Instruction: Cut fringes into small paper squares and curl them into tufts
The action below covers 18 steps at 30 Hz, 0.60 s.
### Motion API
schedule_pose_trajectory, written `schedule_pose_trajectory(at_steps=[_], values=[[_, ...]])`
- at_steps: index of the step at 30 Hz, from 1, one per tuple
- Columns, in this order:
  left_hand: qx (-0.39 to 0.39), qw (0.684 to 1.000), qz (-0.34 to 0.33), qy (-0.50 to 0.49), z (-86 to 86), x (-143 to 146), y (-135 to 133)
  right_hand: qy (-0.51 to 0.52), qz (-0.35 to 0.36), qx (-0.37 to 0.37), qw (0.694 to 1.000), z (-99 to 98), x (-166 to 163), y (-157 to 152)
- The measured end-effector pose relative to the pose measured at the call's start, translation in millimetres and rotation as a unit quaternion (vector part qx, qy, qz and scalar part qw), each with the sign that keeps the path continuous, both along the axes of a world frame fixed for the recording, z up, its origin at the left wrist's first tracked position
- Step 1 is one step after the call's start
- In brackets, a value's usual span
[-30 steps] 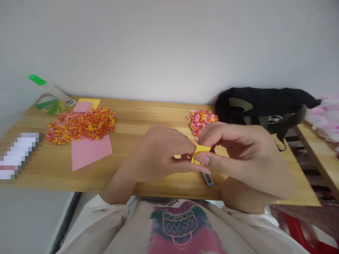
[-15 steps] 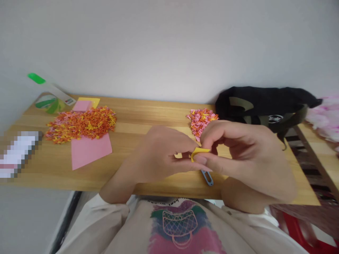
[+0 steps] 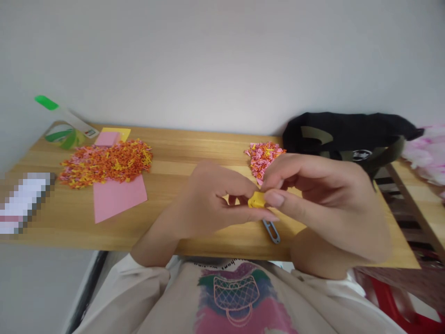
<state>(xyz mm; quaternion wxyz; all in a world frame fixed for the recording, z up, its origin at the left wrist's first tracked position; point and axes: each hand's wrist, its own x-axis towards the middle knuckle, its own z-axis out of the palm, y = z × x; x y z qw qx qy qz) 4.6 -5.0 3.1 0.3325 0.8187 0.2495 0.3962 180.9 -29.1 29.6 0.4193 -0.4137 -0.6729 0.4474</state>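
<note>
Centre frame: the left hand (image 3: 208, 202) and right hand (image 3: 323, 204) both pinch the small yellow paper piece (image 3: 256, 200), fingertips closed on it, just above the table (image 3: 174, 185). Risk, to my eye: too hard a squeeze crushes it, and a slip drops it off the near edge.

Soft even daylight, slight blur, warped edges.

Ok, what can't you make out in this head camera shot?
All in the head view.
The yellow paper piece: mostly covered by the fingers of the left hand and right hand, so its shape is unclear.
The grey clip-like tool: upper end hidden under the right hand.
The pixelated object at far left: unreadable.
The pink fluffy thing: cut off by the right edge.
</note>
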Motion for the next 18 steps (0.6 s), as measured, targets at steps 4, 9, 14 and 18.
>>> schedule_pose_trajectory(at_steps=[4,9,14,18], values=[[-0.015,1.000,0.008,-0.007,-0.9,1.2,0.2,-0.006,-0.016,0.037,0.999,-0.9,-0.3,0.2],[-0.012,1.000,-0.002,-0.008,0.5,1.6,1.7,0.007,-0.018,0.070,0.997,-3.9,-0.7,0.5],[-0.015,1.000,-0.004,-0.017,1.1,0.8,2.6,0.020,-0.018,0.094,0.995,-6.0,-1.2,0.7],[-0.032,0.999,-0.012,-0.025,3.1,1.7,3.0,0.024,-0.016,0.105,0.994,-6.8,-0.9,0.8]])
